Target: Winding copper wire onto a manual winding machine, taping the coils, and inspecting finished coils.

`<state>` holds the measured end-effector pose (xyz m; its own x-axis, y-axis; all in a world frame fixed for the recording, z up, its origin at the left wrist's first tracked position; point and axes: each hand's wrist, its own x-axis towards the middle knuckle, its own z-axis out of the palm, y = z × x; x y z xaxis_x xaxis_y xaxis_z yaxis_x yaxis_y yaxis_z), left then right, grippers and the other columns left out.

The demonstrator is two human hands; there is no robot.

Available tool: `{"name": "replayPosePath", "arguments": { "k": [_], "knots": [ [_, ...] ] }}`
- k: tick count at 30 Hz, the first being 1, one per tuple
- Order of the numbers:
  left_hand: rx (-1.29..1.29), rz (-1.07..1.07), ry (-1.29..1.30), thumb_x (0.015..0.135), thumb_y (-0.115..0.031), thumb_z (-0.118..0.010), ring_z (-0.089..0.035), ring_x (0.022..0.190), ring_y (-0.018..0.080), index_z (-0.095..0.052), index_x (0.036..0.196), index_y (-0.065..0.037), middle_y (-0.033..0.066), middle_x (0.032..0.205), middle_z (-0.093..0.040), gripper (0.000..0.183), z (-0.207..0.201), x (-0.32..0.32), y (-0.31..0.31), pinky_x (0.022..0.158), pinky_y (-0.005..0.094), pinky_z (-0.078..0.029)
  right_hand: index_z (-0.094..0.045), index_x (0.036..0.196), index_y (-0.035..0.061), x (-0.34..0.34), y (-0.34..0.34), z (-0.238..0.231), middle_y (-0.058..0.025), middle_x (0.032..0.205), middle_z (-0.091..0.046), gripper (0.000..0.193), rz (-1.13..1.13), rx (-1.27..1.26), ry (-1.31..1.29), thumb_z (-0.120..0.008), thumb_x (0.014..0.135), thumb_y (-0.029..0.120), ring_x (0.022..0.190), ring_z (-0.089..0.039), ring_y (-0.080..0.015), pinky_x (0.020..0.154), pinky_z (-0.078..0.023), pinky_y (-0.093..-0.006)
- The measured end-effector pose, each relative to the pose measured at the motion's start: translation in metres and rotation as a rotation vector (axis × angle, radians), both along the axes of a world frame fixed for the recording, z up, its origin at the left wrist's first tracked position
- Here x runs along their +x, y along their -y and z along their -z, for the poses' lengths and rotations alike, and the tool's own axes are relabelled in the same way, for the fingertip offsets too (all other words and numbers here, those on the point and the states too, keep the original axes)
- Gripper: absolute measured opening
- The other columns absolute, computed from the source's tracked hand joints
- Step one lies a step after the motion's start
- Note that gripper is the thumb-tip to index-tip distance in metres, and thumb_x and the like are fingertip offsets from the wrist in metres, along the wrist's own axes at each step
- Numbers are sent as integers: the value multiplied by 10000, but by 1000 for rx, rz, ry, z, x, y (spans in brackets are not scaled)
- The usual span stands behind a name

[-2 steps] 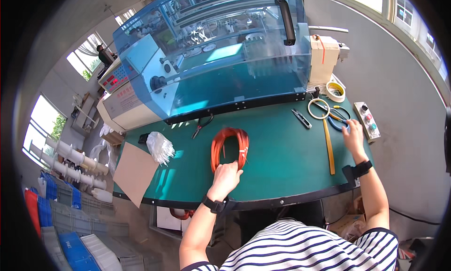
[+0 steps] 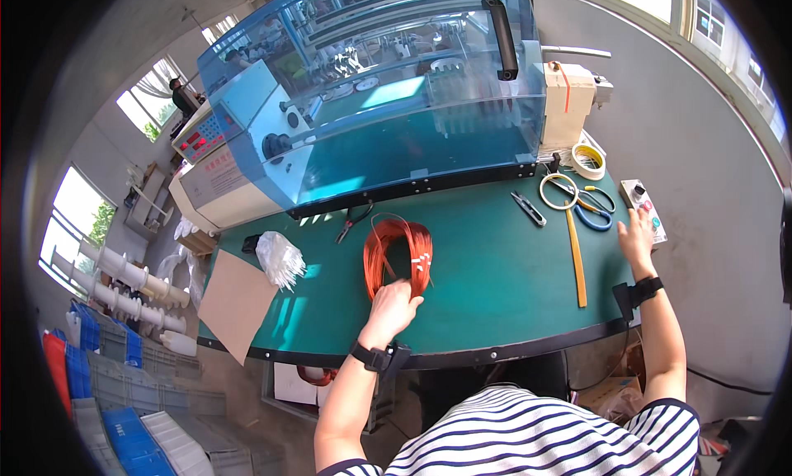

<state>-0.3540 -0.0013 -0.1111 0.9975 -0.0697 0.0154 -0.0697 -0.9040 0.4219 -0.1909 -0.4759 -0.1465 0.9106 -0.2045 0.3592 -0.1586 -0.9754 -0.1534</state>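
Note:
A coil of reddish copper wire (image 2: 421,266) stands in the middle of the green tabletop, with white ties on its right side. My left hand (image 2: 393,309) is closed on the near part of the coil; its fingertips are partly hidden behind the wire. At the table's right edge, my right hand (image 2: 635,235) reaches with fingers stretched out to a small control box (image 2: 657,227) with a black knob and coloured buttons. Its fingertips overlap the box's left side, and I cannot tell whether they press a button. Nothing shows in that hand.
Behind the coil stands a winding machine with a blue clear cover (image 2: 487,138). To the right lie scissors (image 2: 596,216), a tape ring (image 2: 558,191), snips (image 2: 529,209) and a yellow strip (image 2: 576,261). Pliers (image 2: 355,220), white tubes (image 2: 280,260) and brown cardboard (image 2: 238,299) lie left.
My right hand has moved from beside the scissors rightward to the control box. The coil in my left hand has shifted slightly left and its loop looks wider.

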Motion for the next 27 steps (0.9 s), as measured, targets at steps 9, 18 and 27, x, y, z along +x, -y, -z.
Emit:
{"name": "replayPosePath", "arguments": {
  "k": [9, 18, 27],
  "knots": [
    [-98, 133, -120, 706, -247, -737, -545, 973, 393, -549, 1021, 77, 228, 1047, -534, 489, 11, 21, -40, 861, 448, -442, -451, 1263, -6, 1, 36, 0, -193, 1374, -393, 539, -6, -67, -19, -633, 786, 168, 1220, -427, -361, 1002, -367, -409],
    [160, 204, -264, 654, -364, -760, -516, 927, 321, -612, 869, 88, 176, 965, -526, 522, -30, 35, -27, 821, 430, -411, -531, 1117, 8, 32, 45, -28, -179, 990, -618, 376, -9, -7, -155, -604, 799, 195, 936, -590, -334, 818, -443, -448],
    [277, 127, -377, 634, -366, -779, -560, 920, 303, -614, 908, 36, 147, 935, -557, 514, -73, 48, -38, 789, 416, -456, -287, 1388, -3, 65, -107, -133, -212, 1383, -372, 704, -456, 521, -130, -637, 787, 108, 1306, -336, -322, 1071, -269, -381]
  ]
}}
